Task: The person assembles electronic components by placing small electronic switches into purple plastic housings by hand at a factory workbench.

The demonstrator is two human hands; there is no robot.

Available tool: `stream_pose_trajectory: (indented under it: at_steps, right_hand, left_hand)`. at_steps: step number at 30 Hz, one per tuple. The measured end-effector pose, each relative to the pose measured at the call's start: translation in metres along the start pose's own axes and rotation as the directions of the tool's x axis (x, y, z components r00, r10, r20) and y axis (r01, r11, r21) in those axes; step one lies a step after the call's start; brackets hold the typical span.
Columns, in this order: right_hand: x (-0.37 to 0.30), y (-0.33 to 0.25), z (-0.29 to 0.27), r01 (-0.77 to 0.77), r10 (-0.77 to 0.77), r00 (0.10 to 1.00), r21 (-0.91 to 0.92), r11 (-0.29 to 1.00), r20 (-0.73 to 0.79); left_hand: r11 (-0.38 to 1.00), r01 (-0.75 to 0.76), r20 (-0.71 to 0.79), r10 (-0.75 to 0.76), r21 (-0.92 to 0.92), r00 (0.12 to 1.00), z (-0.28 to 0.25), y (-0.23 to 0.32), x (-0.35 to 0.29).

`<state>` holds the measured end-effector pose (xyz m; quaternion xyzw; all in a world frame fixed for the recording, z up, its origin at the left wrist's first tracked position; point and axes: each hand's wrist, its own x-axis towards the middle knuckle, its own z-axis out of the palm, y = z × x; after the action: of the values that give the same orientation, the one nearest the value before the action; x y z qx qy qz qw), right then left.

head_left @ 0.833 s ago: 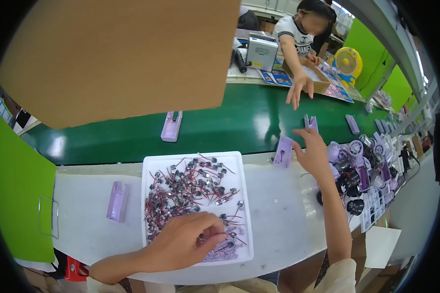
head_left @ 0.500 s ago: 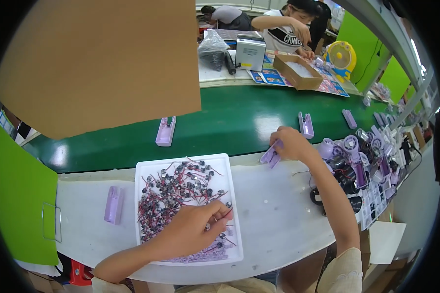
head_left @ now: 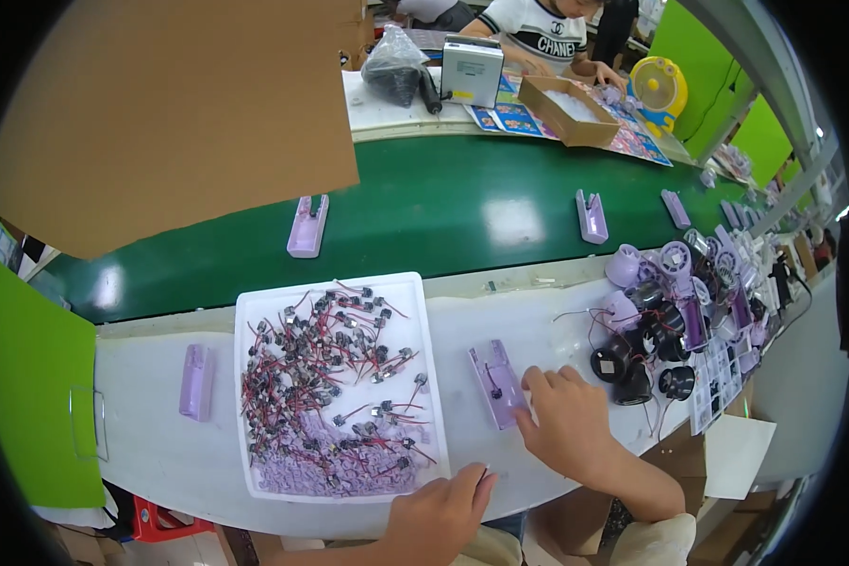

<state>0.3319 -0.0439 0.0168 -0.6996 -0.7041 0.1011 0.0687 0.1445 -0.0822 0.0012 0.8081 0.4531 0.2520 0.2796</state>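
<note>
A light purple plastic shell [head_left: 509, 401], long and open on top, lies on the white table with a small dark part inside. My right hand [head_left: 575, 424] is at its right side, thumb touching the lower corner, fingers curved and apart. Low in the picture, my left hand [head_left: 436, 517] is closed in a pinch, a thin dark tip showing between thumb and forefinger; it looks like a small wired part, mostly hidden. Beside that hand stands a white tray [head_left: 428, 330] holding many small black parts with red wires [head_left: 297, 363] and a heap of small purple pieces [head_left: 325, 462].
Another purple shell [head_left: 196, 382] lies left of the tray. More shells [head_left: 307, 226] sit on the green belt [head_left: 434, 208]. Purple fan parts and black round pieces [head_left: 665, 330] crowd the right. Cardboard [head_left: 170, 123] hangs upper left. A co-worker [head_left: 538, 38] sits across.
My right hand has brought the purple shell from the belt's edge down onto the table. My left hand has left the tray, moving right and nearer to me. The view has shifted slightly.
</note>
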Motion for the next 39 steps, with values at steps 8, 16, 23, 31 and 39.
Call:
stream_pose_trajectory:
  at_steps: [8,16,23,31,39]
  right_hand:
    - [0.023,0.010,0.025,0.249,-0.239,0.953,0.031,0.968,-0.186]
    - [0.015,-0.001,0.035,0.145,-0.127,0.967,0.068,0.987,-0.222]
    - [0.008,0.003,-0.013,0.037,0.033,0.992,0.531,0.847,-0.122]
    - [0.004,-0.011,0.004,0.039,-0.179,0.983,0.999,-0.013,-0.041]
    - [0.002,-0.005,0.001,0.064,-0.247,0.967,0.998,0.029,-0.055]
  left_hand:
    - [1.000,-0.008,0.119,0.005,0.029,0.993,0.039,-0.016,-0.020]
    - [0.978,0.038,0.073,-0.023,-0.203,0.997,0.030,-0.023,-0.008]
    - [0.778,0.333,0.202,-0.265,-0.532,0.943,0.000,-0.017,0.016]
    - [0.746,0.168,-0.030,-0.243,-0.645,0.969,-0.013,-0.009,0.041]
    - [0.913,-0.018,-0.119,-0.034,-0.409,0.992,-0.022,-0.019,0.045]
